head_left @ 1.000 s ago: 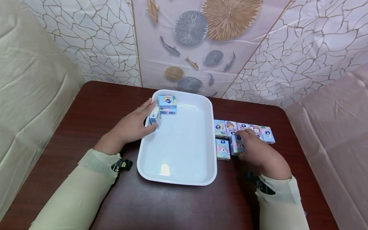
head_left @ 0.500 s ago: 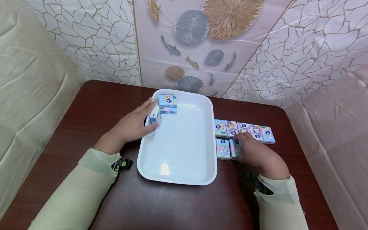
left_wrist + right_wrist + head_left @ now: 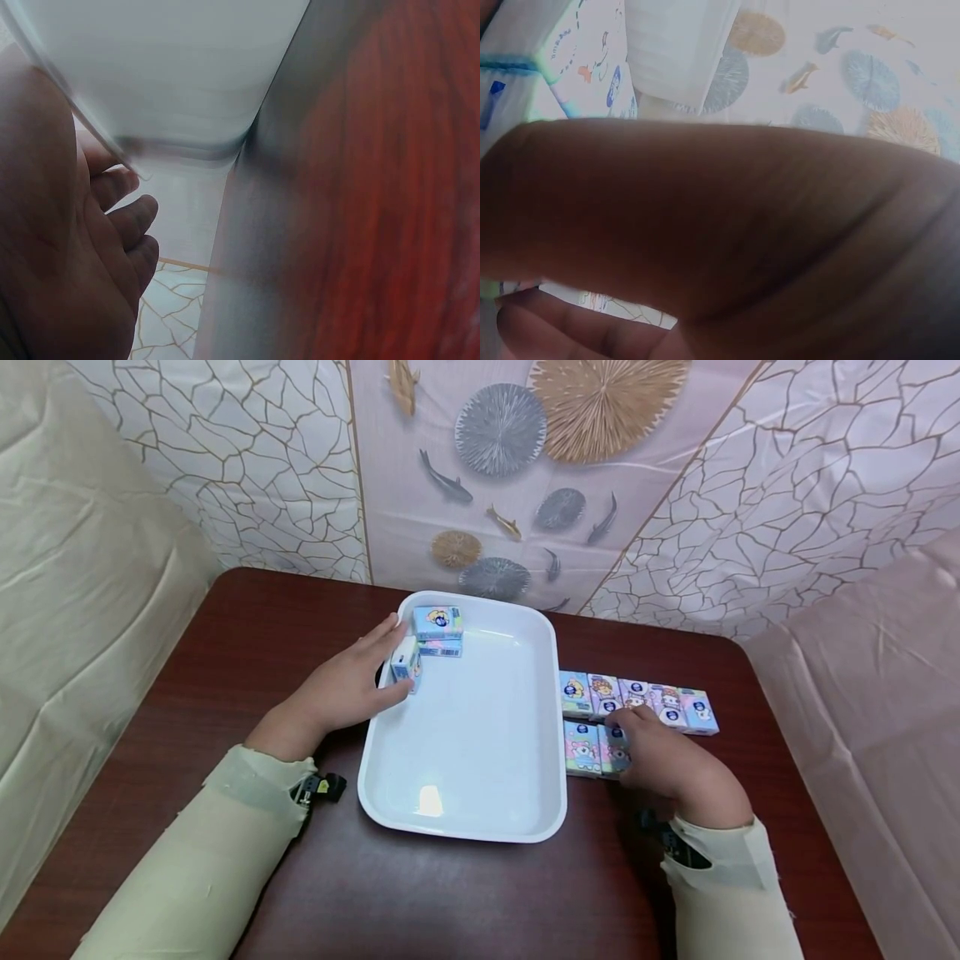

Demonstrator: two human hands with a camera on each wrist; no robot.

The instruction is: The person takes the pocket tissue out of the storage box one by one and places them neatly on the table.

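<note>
On the left rim of the white tray (image 3: 480, 743) my left hand (image 3: 341, 693) grips, thumb inside, other fingers outside in the left wrist view. A white-sided tissue pack (image 3: 406, 662) stands by the wall between thumb and index finger; whether they press it, I cannot tell. Right of the tray, my right hand (image 3: 667, 760) pinches a tissue pack (image 3: 613, 750) by its far and near ends, partly covering it. That pack lies flat beside another cartoon-printed tissue pack (image 3: 582, 747). In the right wrist view, packs (image 3: 592, 60) show past the hand.
A back row of several tissue packs (image 3: 575, 693) runs rightward from the tray. Two stacked tissue packs (image 3: 438, 622) sit in the tray's far left corner. The dark red table (image 3: 465, 902) ends at a patterned cloth backdrop (image 3: 285, 468) behind.
My right hand has lowered its tissue pack slightly toward me, from overlapping the back row to flat beside the front pack. The left hand has stayed put.
</note>
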